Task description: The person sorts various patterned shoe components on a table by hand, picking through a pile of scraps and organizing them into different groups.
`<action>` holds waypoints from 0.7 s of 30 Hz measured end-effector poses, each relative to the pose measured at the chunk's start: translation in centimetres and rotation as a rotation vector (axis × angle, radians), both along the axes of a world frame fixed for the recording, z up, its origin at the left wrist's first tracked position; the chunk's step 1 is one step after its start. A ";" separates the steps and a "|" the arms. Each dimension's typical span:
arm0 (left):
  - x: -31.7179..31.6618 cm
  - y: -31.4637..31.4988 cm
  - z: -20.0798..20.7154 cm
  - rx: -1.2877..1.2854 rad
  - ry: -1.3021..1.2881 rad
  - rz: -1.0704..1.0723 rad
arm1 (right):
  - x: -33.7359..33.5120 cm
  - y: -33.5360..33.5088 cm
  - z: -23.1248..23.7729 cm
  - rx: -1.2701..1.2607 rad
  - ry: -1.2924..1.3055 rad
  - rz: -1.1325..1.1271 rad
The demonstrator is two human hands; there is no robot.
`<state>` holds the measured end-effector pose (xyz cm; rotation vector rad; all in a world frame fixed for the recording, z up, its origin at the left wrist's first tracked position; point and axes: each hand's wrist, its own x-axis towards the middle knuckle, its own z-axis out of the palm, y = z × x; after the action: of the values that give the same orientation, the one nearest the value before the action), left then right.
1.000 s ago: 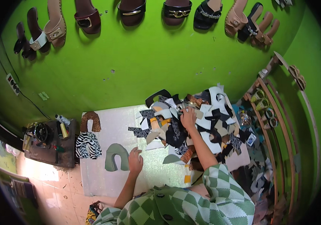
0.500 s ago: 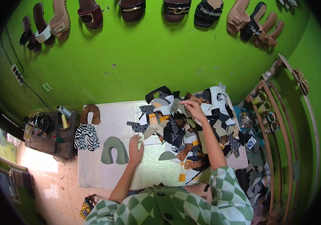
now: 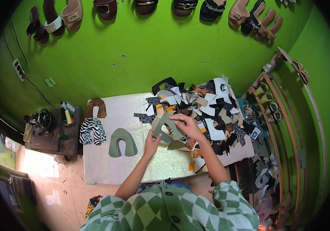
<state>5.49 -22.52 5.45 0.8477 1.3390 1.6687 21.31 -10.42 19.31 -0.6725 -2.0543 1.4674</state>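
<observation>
Both my hands hold an olive-green arch-shaped cut piece (image 3: 164,119) over the front of a heap of scraps. My left hand (image 3: 152,141) grips its left leg between thumb and fingers. Bent over its right side are the fingers of my right hand (image 3: 188,126). The heap of cut scraps (image 3: 213,117) mixes black, white, beige, leopard-print and orange pieces. To the left lie several green arch-shaped pieces (image 3: 115,148), seemingly stacked. Beyond them are zebra-print arch pieces (image 3: 92,131) and leopard-print arch pieces (image 3: 101,110).
A pale, shiny-topped table (image 3: 103,169) carries everything. At the left stands a sewing machine (image 3: 43,120) with thread cones (image 3: 68,115). On the right a wooden rack (image 3: 284,150) holds sandals, with more scraps (image 3: 263,173) beside it. Sandals (image 3: 184,7) hang on the green wall.
My right hand has come down and nearer from the heap, and the left has moved right. The olive-green arch piece is now between them. The view has shifted slightly.
</observation>
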 end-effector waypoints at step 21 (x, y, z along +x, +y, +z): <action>-4.1 -14.1 -10.7 -0.824 0.605 -0.091 | 3.4 -7.8 -22.0 0.391 -0.382 -0.594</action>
<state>1.40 -36.65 -5.21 0.8933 2.1292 0.6487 24.67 -18.26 -2.65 -1.3224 -2.0617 0.6160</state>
